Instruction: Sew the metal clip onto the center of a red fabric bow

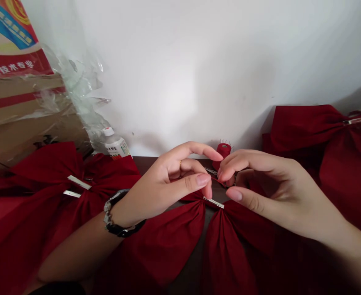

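On the table [145, 164], the bow [228, 250] lies with its clip [214, 203] just by the left hand [164, 188]; a careless brush could knock the clip askew, and the pin-studded spool [224, 150] behind might prick. Left and right hand [278, 196] arch inward, fingers bent, right thumb apart from its index fingertip; whether either grips something thin, I cannot tell

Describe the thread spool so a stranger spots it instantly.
Find the white wall, then the dark table below. Beyond the left hand and right hand stands the red thread spool. Pin-like spikes around its top distinguish it from the red bows.
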Tool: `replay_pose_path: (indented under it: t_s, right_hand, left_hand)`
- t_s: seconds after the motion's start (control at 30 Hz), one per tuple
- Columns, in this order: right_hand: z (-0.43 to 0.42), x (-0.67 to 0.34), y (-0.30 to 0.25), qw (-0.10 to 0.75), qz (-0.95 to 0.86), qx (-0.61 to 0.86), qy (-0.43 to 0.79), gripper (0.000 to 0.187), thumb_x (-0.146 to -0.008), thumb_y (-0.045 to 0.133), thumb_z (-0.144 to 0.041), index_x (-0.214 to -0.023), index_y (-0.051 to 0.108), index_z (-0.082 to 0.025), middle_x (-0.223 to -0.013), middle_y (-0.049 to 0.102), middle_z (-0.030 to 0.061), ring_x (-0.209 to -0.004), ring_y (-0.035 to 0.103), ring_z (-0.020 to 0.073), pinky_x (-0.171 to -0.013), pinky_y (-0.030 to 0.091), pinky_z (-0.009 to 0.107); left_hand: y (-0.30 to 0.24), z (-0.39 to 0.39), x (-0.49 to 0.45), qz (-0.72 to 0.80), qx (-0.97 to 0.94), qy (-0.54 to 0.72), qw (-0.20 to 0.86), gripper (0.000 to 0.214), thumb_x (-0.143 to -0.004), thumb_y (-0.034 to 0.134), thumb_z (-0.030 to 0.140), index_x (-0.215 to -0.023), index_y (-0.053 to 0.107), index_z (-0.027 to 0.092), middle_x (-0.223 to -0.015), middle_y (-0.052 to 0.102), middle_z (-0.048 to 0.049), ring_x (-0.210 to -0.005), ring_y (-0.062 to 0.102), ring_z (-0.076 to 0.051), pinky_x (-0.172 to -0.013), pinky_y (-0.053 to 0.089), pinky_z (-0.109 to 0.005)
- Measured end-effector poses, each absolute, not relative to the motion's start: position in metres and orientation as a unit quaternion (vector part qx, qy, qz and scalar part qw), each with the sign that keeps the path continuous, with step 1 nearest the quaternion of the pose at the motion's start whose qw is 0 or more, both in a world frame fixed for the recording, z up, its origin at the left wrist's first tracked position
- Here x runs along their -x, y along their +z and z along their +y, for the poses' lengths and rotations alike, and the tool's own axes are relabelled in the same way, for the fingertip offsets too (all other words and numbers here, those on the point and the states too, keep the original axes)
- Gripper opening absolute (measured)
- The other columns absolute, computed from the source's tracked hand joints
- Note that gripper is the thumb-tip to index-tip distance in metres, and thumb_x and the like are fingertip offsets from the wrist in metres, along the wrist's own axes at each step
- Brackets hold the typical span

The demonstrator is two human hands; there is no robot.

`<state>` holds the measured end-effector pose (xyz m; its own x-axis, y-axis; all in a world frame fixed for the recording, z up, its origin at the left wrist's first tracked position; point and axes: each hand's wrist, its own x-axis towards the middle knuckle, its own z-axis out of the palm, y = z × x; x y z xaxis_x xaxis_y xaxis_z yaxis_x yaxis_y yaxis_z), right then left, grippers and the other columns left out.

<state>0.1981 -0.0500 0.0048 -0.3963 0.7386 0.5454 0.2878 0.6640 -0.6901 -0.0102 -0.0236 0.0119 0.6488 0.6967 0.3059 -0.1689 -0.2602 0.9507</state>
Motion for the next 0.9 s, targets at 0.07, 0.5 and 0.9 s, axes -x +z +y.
replay_pose_path:
  t_s: [0.07,0.5,0.9]
  right_hand:
    - [-0.05,-0.196,0.004,0.455,-0.805,0.316,0.213,0.008,-0.078,0.069,-0.021,-0.085,0.064,-0.019,-0.087,0.066,0.0028,-0.083,0.061,0.0145,-0.074,0.05,0.024]
    - [-0.043,-0.202,0.001,0.46,-0.804,0.33,0.182,0.011,-0.089,0.056,-0.029,-0.086,0.063,-0.021,-0.091,0.065,0.0065,-0.088,0.061,0.0194,-0.079,0.049,0.031]
    - [-0.018,-0.181,-0.024,0.402,-0.706,0.22,0.54,0.019,-0.09,0.055,-0.031,-0.082,0.052,-0.015,-0.076,0.051,-0.0001,-0.07,0.049,0.0071,-0.066,0.043,0.017]
  left_hand:
    - [0.011,-0.023,0.009,0.189,-0.7,0.375,0.578,0.021,-0.088,0.057,0.015,-0.108,0.057,0.02,-0.069,0.064,0.0024,-0.067,0.062,-0.009,-0.066,0.048,-0.018]
    - [0.007,-0.009,0.009,0.269,-0.819,0.309,0.401,0.03,-0.092,0.05,0.027,-0.121,0.051,0.02,-0.084,0.069,-0.0032,-0.069,0.059,-0.012,-0.062,0.044,-0.023]
    - [-0.004,0.001,0.007,0.08,-0.889,0.441,-0.096,0.016,-0.079,0.069,0.017,-0.089,0.069,0.029,-0.093,0.073,0.0035,-0.091,0.06,-0.014,-0.085,0.046,-0.03]
